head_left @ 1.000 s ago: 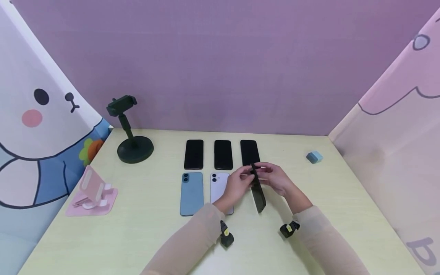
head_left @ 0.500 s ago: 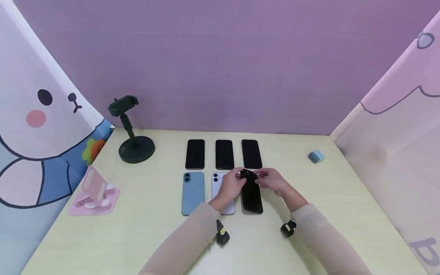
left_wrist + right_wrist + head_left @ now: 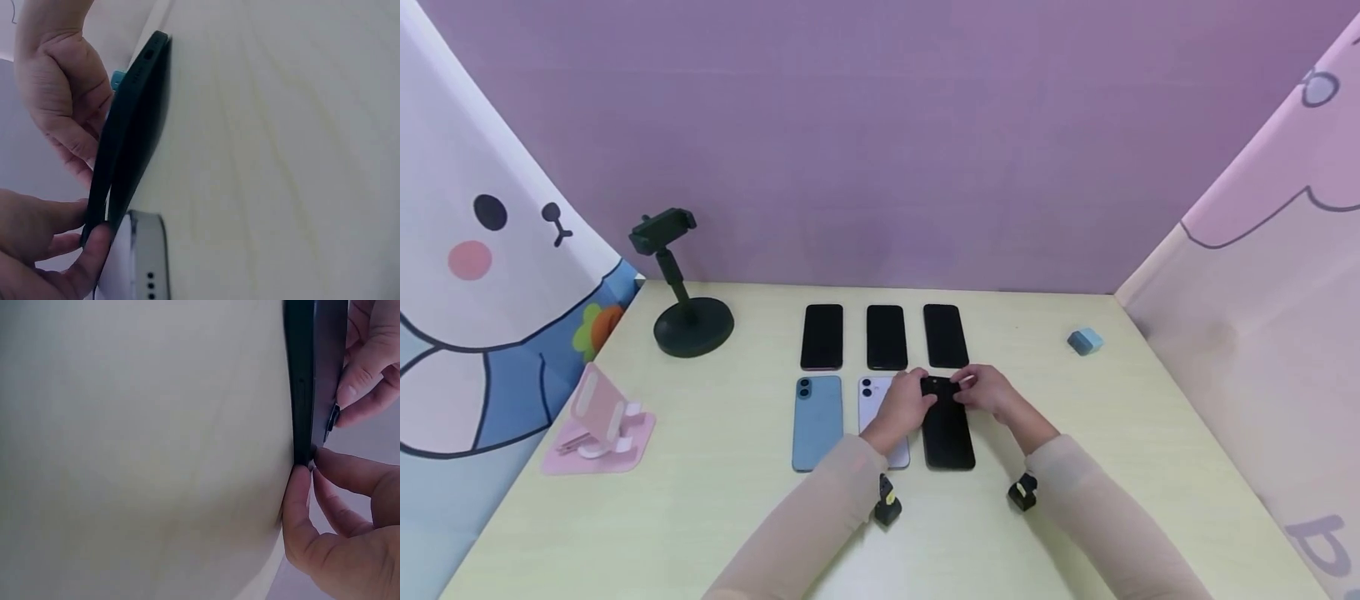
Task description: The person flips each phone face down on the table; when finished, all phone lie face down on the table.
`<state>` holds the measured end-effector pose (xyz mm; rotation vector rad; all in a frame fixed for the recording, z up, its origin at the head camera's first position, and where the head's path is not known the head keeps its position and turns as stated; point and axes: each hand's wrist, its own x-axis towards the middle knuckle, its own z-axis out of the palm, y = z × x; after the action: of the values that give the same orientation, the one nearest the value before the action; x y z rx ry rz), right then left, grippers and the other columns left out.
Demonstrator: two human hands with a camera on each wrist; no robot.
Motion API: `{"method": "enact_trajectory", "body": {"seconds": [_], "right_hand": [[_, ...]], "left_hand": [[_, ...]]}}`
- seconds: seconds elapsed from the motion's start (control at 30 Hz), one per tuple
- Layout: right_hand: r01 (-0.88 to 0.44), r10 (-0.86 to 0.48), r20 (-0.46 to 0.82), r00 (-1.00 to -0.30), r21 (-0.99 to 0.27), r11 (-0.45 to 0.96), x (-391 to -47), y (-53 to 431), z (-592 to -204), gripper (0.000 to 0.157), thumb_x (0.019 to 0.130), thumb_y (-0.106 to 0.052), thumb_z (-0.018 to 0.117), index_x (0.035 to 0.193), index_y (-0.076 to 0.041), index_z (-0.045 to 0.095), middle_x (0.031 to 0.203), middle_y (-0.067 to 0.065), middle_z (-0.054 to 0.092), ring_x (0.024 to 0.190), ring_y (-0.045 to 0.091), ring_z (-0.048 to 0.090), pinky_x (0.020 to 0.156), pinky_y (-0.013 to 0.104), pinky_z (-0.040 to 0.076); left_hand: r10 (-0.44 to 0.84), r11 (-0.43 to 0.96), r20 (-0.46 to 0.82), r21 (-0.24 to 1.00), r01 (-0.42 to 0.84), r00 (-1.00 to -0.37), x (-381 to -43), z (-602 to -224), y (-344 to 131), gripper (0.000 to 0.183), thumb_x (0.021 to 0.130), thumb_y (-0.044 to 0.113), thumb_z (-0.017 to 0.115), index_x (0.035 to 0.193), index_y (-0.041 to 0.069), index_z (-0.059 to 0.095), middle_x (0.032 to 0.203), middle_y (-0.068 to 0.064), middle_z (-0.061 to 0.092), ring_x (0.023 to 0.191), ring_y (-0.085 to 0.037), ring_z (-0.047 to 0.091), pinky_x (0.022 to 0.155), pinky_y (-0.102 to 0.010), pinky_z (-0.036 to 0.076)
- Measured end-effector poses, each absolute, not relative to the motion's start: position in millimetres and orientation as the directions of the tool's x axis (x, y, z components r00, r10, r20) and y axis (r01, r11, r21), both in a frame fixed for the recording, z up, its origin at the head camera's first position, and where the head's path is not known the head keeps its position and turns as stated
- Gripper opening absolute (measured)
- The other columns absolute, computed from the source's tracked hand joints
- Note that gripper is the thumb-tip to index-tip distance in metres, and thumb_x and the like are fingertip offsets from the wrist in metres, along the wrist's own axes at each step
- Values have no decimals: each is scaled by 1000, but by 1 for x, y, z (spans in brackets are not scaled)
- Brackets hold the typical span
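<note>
At the table [image 3: 625, 533], fingers [image 3: 350, 472] pinching black phone [image 3: 949, 433]

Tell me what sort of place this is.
Probably a staged tabletop set: a pale table enclosed by a plain purple backdrop and cartoon-printed side panels, with phones arranged in two rows.

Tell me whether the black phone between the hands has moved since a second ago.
Yes: in the head view, that black phone has tipped from nearly edge-on to back-up and shifted left, toward the blue phone.
</note>
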<state>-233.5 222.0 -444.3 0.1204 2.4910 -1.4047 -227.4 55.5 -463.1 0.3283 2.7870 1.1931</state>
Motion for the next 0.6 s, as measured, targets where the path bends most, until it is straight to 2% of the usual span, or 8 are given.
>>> {"method": "enact_trajectory", "body": {"seconds": [0.3,0.6], "right_hand": [[223,-74,-301,-951,-830,512,-233,222,-442,28,81,14,66,107,11,59,82,8,50,64,14,55,60,26,54],[233,-65,-317,-946,-807,543,-235,222,-442,27,81,14,67,107,10,59,80,6,50,63,14,55,60,27,55]], "left_hand": [[279,720,2,661,210,-960,-229,-458,55,31,88,13,73,115,0,66,107,-12,68,106,-28,58,89,-36,48],[280,756,-54,628,186,-958,-236,-457,55,32,86,14,74,116,3,67,109,-10,66,104,-23,58,85,-31,49]]}}
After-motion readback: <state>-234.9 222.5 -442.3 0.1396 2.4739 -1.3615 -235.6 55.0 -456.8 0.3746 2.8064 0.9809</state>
